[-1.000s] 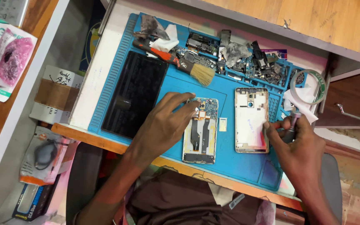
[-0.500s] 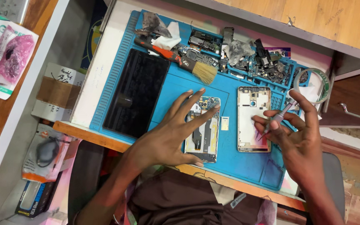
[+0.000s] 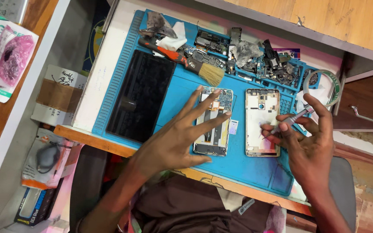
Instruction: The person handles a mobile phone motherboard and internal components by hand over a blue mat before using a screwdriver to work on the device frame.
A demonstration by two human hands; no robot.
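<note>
While the left hand lies on the opened, screenless phone body (fingers spread apart), the right hand has its fingers clamped on a slim grey screwdriver.

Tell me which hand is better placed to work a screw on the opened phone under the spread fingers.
Probably the right hand: it holds the slim screwdriver beside the opened phone. The left hand holds no tool, its fingers spread over that phone.
</note>
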